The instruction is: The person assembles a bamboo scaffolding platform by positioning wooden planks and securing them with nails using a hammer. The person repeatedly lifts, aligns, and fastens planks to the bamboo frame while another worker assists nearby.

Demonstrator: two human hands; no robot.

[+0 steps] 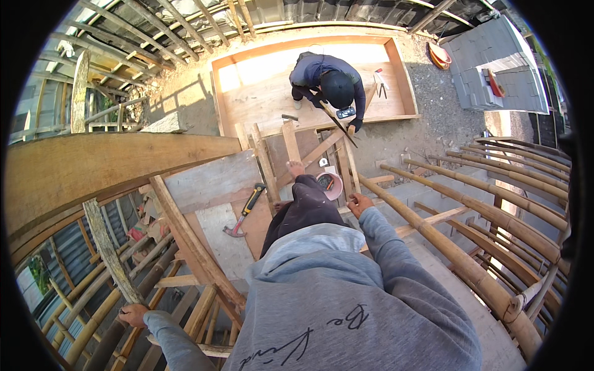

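My left hand [133,314] is closed round the lower end of a weathered wooden post [105,247], beside a dark pole. My right hand [359,205] hangs by a long bamboo pole [421,226], fingers bent and apart, with nothing visible in it. Just beyond it sits a pink bucket [334,189] with small items inside. On a grey board [213,185] to my left lies a claw hammer [246,211] with a yellow and black handle and a red head. One bare foot [295,168] of mine rests on a wooden piece.
Ahead, a co-worker in a black cap [338,90] bends over wood holding a long thin tool, inside a shallow plywood box [260,99]. Pliers [382,90] and another hammer [289,117] lie there. Bamboo rails [495,204] run along my right; a thick beam [124,167] crosses left.
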